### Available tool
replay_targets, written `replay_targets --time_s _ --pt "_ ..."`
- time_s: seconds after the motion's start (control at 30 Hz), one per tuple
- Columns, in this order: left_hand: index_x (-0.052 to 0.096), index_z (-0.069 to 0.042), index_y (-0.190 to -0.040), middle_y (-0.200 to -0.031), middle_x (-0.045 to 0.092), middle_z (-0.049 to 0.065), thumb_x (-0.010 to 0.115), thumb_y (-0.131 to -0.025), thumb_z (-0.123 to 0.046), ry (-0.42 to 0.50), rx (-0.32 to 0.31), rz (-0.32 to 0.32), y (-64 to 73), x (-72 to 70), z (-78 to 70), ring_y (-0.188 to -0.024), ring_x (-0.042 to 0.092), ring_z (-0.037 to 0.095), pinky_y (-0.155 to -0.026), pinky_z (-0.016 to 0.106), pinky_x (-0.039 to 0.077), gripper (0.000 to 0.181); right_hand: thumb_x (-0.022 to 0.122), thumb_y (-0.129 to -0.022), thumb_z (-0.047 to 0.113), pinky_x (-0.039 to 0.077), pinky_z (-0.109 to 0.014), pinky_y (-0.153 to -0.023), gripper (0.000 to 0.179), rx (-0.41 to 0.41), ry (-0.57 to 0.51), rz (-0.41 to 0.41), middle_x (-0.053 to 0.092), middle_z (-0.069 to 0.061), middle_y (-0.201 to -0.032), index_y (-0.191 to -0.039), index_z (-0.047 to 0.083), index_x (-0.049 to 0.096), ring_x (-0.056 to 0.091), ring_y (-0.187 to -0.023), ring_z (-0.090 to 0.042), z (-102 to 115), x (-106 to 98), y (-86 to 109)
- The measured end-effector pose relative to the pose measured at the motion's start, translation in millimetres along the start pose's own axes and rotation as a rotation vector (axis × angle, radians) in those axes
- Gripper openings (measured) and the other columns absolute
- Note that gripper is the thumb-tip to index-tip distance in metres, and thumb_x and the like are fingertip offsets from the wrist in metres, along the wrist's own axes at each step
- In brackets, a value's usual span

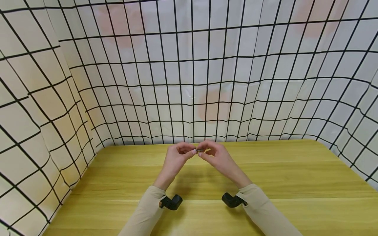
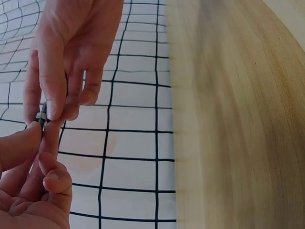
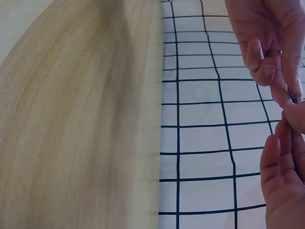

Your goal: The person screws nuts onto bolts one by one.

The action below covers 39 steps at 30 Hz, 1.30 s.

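Note:
A small dark metal bolt [image 1: 199, 150] with a silvery nut [image 2: 42, 115] around it is held up between both hands, above the far part of the table. My left hand [image 1: 175, 158] pinches one end between thumb and index finger. From the other side my right hand [image 1: 219, 156] pinches the piece with thumb and fingertips, right at the nut. The two hands' fingertips meet around it. In the right wrist view only a bit of the bolt [image 3: 294, 99] shows, the rest hidden behind the fingers.
Below the hands lies a yellow wood-grain table [image 1: 124, 183]. A white curtain with a black grid [image 1: 165, 95] hangs behind its far edge and along the sides. Each sleeved wrist carries a black camera mount, one on the left [image 1: 172, 202] and one on the right [image 1: 231, 200].

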<state>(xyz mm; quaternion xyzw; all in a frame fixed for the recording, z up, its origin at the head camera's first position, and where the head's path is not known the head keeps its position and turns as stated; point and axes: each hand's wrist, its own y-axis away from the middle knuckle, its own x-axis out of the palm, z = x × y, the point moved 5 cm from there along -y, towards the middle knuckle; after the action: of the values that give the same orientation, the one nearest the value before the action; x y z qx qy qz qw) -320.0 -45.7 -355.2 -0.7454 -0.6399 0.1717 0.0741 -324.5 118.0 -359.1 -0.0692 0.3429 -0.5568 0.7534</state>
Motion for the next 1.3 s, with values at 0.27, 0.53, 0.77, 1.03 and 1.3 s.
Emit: replay_targets --time_s 0.27,0.53,0.77,1.03,1.3 --pt "0.073 0.001 -0.101 -0.091 0.071 0.014 0.072 -0.090 -0.006 0.015 0.017 -0.006 0.2 0.1 -1.3 -0.088 0.067 0.030 -0.078 0.035 0.053 0.013 0.068 -0.096 0.022 0.051 -0.036 -0.073 0.012 0.055 0.039 -0.040 0.067 0.005 -0.098 -0.107 0.021 0.069 0.061 -0.089 -0.015 -2.0 -1.3 0.1" --pt "0.074 -0.001 -0.099 -0.089 0.072 0.008 0.073 -0.090 -0.008 0.000 0.011 0.003 -0.2 -0.5 -0.8 -0.085 0.068 0.022 -0.077 0.033 0.054 0.011 0.064 -0.097 0.036 0.050 -0.039 -0.075 0.019 0.104 0.069 -0.046 0.070 0.000 -0.099 -0.101 0.020 0.073 0.062 -0.088 -0.017 -4.3 -2.1 1.0" --pt "0.074 -0.001 -0.098 -0.089 0.072 0.010 0.073 -0.089 -0.007 0.002 0.019 0.004 -0.2 0.7 -1.0 -0.087 0.068 0.027 -0.078 0.033 0.054 0.011 0.060 -0.098 0.041 0.050 -0.040 -0.075 0.025 0.132 0.074 -0.055 0.070 0.000 -0.097 -0.099 0.020 0.075 0.061 -0.087 -0.019 -6.4 -2.9 1.4" --pt "0.072 0.005 -0.102 -0.094 0.071 0.017 0.070 -0.091 -0.002 0.005 -0.001 -0.001 -1.4 1.1 0.3 -0.089 0.067 0.032 -0.078 0.035 0.054 0.013 0.053 -0.103 0.039 0.051 -0.045 -0.078 0.030 0.130 -0.010 -0.054 0.067 -0.001 -0.103 -0.116 0.017 0.068 0.060 -0.095 -0.023 -3.6 -2.1 1.9" --pt "0.074 -0.001 -0.100 -0.090 0.071 0.010 0.072 -0.090 -0.006 -0.004 -0.002 -0.022 0.7 -0.2 -3.1 -0.081 0.065 0.017 -0.075 0.031 0.052 0.011 0.067 -0.096 0.016 0.049 -0.040 -0.080 0.015 0.025 0.017 -0.037 0.064 0.005 -0.103 -0.110 0.020 0.065 0.058 -0.095 -0.015 1.2 -0.8 0.6"
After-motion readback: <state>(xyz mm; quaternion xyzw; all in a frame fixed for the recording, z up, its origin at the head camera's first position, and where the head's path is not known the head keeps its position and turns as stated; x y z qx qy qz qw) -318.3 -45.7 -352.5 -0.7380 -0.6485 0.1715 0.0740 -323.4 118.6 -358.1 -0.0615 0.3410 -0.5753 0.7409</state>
